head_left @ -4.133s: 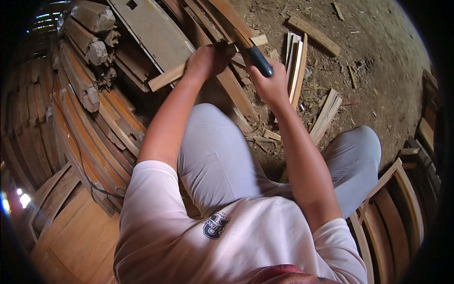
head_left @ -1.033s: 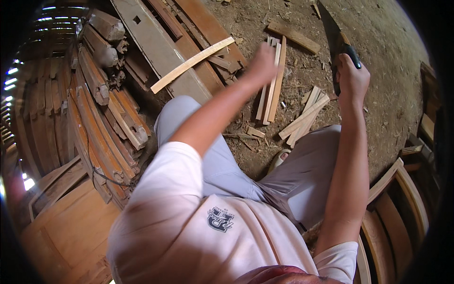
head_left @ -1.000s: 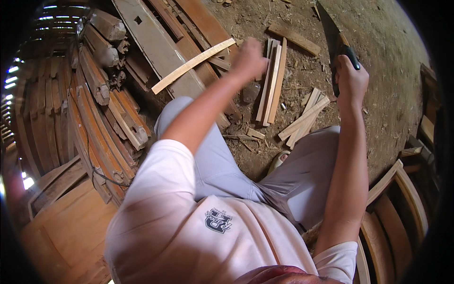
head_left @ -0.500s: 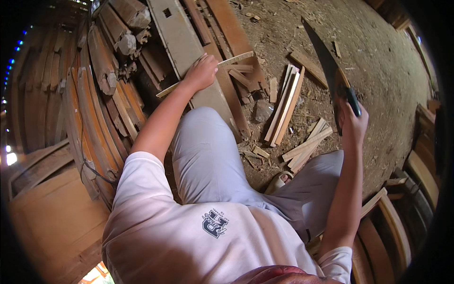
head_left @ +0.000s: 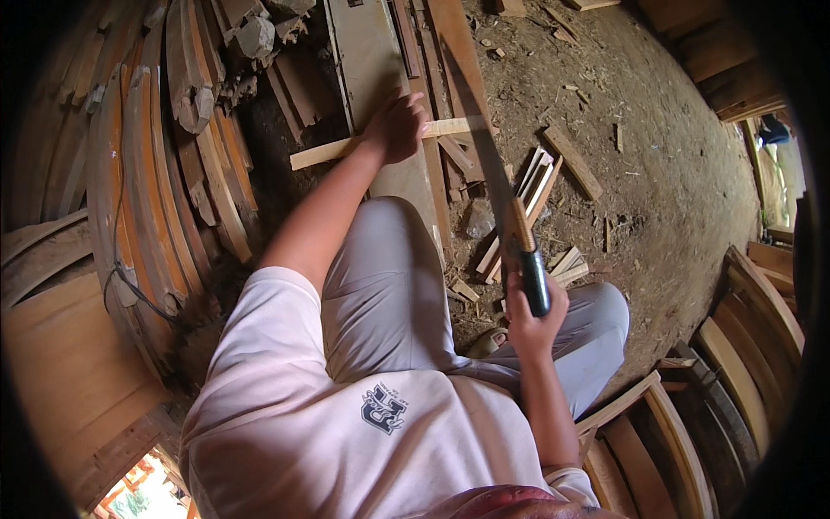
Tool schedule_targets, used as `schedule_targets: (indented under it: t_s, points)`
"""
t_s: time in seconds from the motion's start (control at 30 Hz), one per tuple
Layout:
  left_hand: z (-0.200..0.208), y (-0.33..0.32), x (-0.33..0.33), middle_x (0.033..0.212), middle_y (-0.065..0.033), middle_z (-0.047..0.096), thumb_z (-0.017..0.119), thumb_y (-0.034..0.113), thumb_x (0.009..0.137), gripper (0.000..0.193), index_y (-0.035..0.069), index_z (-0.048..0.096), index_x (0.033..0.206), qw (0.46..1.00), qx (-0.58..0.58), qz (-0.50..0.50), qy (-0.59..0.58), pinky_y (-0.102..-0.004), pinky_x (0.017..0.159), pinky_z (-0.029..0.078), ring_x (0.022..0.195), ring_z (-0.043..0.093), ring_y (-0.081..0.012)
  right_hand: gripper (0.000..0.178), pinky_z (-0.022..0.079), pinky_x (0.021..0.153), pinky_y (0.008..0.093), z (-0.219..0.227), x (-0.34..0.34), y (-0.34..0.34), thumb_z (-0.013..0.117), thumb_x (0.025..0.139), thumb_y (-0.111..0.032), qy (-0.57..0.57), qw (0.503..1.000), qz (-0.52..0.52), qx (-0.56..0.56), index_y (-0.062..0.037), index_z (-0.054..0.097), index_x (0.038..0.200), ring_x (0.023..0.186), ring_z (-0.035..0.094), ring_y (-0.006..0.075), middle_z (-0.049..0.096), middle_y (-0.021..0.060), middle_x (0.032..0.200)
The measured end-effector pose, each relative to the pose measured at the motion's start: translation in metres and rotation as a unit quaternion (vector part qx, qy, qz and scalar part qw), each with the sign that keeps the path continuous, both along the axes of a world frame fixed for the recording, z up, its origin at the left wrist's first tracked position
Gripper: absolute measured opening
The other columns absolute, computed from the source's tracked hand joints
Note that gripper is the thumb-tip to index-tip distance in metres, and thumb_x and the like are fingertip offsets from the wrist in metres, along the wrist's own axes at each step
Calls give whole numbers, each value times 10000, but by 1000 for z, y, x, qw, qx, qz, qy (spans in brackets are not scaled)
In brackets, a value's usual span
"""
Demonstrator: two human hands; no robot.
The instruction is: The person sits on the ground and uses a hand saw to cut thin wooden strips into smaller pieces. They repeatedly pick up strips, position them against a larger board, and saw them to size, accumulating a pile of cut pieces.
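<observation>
My left hand is closed around a thin wooden strip, pressing it crosswise on a long grey-brown board. The strip sticks out on both sides of the hand. In my right hand is a handsaw with a black grip and a wooden section beside the blade. Its blade points up and away, and in the picture it crosses the right end of the strip. Whether blade and strip touch, I cannot tell. My left knee is bent against the near end of the board.
Stacked timber fills the left side. Thin wood strips, a short plank and a clear plastic bag lie on the dirt floor. Curved wooden pieces stand at lower right.
My right hand has brought the saw leftward, to the strip's right end. The left hand still grips the strip, which has turned slightly. The view has shifted a little.
</observation>
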State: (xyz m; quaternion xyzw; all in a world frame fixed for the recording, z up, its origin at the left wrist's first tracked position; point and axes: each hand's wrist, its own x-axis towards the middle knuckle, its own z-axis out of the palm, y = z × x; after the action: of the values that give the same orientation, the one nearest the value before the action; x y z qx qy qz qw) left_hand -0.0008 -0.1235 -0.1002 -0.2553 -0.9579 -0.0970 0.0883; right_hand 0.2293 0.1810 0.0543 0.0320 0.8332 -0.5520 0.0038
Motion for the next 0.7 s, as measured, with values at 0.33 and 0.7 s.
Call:
schedule_targets:
  t_s: [0.33,0.7]
  points:
    - [4,3,3,1215,-76,695,528,220,1003,243,82,726,1026,998,24,45,-36,-489,1259,189,1404,453,-236,98,463,593,292,-34,-18,-35,656,785,-76,-50,999,-2,-13,5,676,837,569,583,143,595,81,628]
    - [-13,0,-2,1200,-83,718,543,173,936,239,97,769,948,999,9,44,12,-441,1251,214,1357,497,-223,93,454,563,293,-50,-37,-33,660,793,-85,-65,997,4,-45,6,668,813,551,571,126,572,63,598]
